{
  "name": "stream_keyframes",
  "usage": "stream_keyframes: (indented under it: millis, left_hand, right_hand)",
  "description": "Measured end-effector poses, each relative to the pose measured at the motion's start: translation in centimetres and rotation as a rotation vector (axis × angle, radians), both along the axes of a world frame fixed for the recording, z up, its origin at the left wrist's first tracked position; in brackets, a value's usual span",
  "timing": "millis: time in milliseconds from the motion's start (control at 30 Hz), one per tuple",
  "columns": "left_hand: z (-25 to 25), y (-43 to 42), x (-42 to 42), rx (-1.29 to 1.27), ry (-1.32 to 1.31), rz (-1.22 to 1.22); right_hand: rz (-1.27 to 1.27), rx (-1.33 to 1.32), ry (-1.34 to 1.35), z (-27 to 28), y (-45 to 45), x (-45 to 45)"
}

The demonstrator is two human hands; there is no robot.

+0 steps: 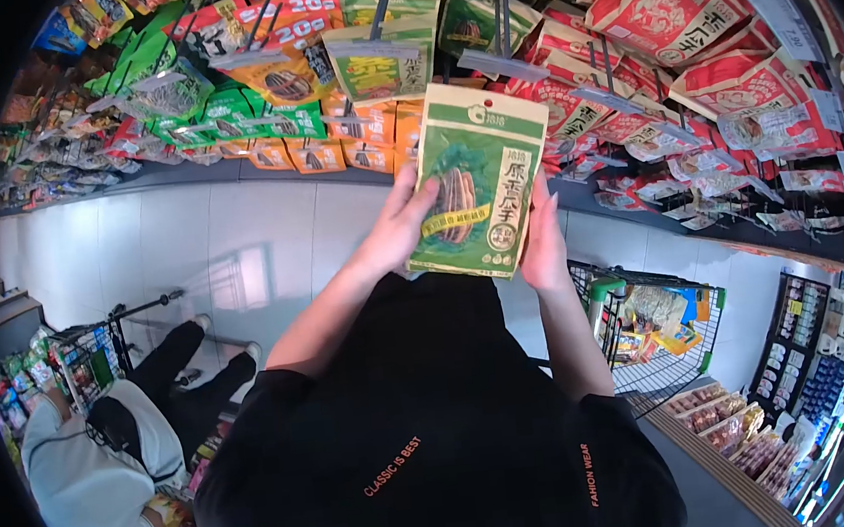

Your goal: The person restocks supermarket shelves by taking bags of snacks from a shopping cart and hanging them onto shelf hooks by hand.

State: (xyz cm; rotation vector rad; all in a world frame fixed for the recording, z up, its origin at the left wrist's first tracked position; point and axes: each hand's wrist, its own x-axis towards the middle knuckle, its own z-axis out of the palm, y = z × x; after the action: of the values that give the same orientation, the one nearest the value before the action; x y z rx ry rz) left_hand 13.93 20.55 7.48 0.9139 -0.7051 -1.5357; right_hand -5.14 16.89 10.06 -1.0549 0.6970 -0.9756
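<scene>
Between my two hands is a green and cream bag of sunflower seeds point(480, 183), upright with its printed front facing me. My left hand point(401, 215) grips its left edge, thumb over the front and the other fingers behind. Along the right edge, my right hand point(542, 238) supports the bag, its fingers partly hidden behind it. Just beyond the bag hang similar green and cream packets point(382, 61) on the shelf hooks.
Red seed bags point(671, 6) hang at the right, orange and green packets point(274, 121) at the left. A shopping cart point(664, 328) holding several packets stands by my right side. Another person point(98, 462) is at the lower left beside a second cart point(89, 363).
</scene>
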Motion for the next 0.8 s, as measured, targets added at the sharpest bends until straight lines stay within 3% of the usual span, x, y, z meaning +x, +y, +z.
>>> stream_keyframes:
  millis: [367, 467, 600, 733, 800]
  left_hand:
    - [3.2, -1.8, -3.7, 0.164, 0.202, 0.123]
    - [3.1, -1.8, -4.9, 0.161, 0.152, 0.144]
    - [2.0, -1.4, -6.5, 0.207, 0.147, 0.137]
    - [1.1, -0.5, -8.3, 0.199, -0.085, 0.177]
    - [0.0, 0.1, -9.0, 0.25, -0.084, 0.205]
  right_hand:
    - [0.292, 0.051, 0.068, 2.6, -3.7, -4.3]
    - [0.413, 0.077, 0.105, 3.3, -4.8, -5.9]
    - [0.381, 0.036, 0.11, 1.6, -4.7, -7.6]
    - [0.532, -0.041, 0.209, -0.7, -5.2, -9.6]
    - [0.477, 0.038, 0.208, -0.8, -4.8, -9.4]
